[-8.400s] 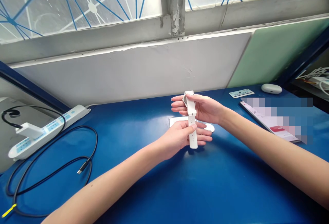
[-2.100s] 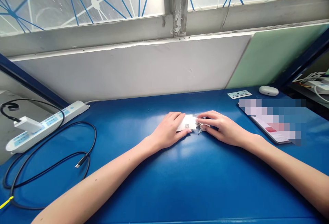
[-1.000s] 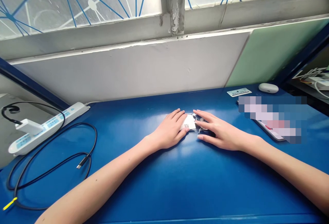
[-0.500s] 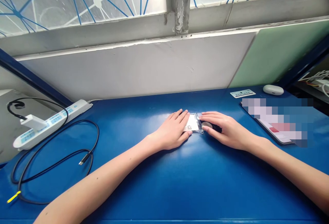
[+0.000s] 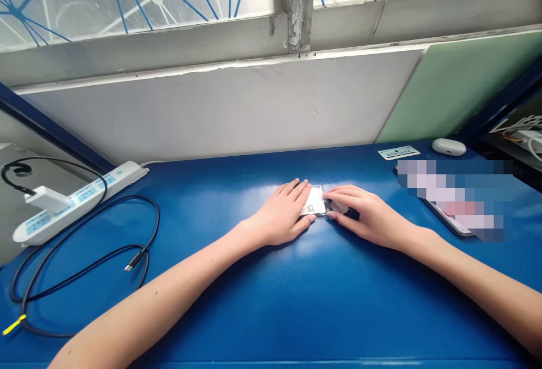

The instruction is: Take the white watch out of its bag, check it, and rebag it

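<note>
My left hand [image 5: 284, 212] lies flat, fingers stretched out, over the left part of a small packet with a white label [image 5: 314, 202]. The packet's shiny, clear-looking edge shows at its right side, and a small square code is printed near the label's bottom. At that right edge is my right hand [image 5: 365, 214], thumb and fingers curved around a small dark object with a round greyish face [image 5: 339, 207]. Its fingertips touch the edge of the packet. Most of the dark object is hidden by the fingers, so I cannot tell its kind.
Both hands rest on a blue table [image 5: 271, 307]. On the left lie a white power strip [image 5: 87, 197] with a plugged-in charger [image 5: 47, 200] and a looped black cable [image 5: 154, 216]. To the right are a phone [image 5: 459, 225], partly blurred out, a card [image 5: 398, 153] and a white earbud case [image 5: 449, 146].
My right hand has shifted slightly left, its fingertips now over the packet's right edge, with the dark object moving along. My left hand stays on the packet. The view has tilted slightly.
</note>
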Demonstrator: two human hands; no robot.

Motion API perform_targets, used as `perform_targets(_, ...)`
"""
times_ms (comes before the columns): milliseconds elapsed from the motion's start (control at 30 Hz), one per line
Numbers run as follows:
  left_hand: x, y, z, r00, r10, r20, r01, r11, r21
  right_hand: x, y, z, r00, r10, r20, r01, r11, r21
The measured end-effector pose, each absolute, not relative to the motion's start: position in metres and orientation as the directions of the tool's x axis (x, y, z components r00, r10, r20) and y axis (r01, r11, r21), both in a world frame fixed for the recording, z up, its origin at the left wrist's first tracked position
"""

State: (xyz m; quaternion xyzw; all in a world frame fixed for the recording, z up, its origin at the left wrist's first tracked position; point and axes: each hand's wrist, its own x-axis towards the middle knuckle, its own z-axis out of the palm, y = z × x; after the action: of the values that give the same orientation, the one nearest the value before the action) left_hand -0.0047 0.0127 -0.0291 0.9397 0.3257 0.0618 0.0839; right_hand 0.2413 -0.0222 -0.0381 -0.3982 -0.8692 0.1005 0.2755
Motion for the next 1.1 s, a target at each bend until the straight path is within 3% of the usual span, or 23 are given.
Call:
perform_targets(267, -0.0027, 0.0126, -0.0264, 0.778, 0.628, 0.027, 0.613, -0.767, 0.187, 0.2408, -0.0228, -0.0399, -0.528, 0.773, 0.351, 0.617, 0.633, -0.467)
perform_targets(600, -0.0034, 0.0127, -0.0268, 0.788, 0.614, 0.047, 0.597, -0.78, 0.189, 0.2333, -0.025, -0.0464, -0.484, 0.786, 0.385, 0.667, 0.616, -0.419)
perform_targets(833, -0.0029, 0.0122, -0.0249, 0.789, 0.614, 0.036, 0.598, -0.78, 0.185, 0.2371, -0.0227, -0.0445, -0.469, 0.834, 0.29, 0.658, 0.549, -0.515)
perform_targets(1100, -0.0038, 0.0125, -0.0252, 0.793, 0.606, 0.058, 0.583, -0.784, 0.213, 0.2339, -0.0245, -0.0443, -0.538, 0.784, 0.309, 0.656, 0.62, -0.43)
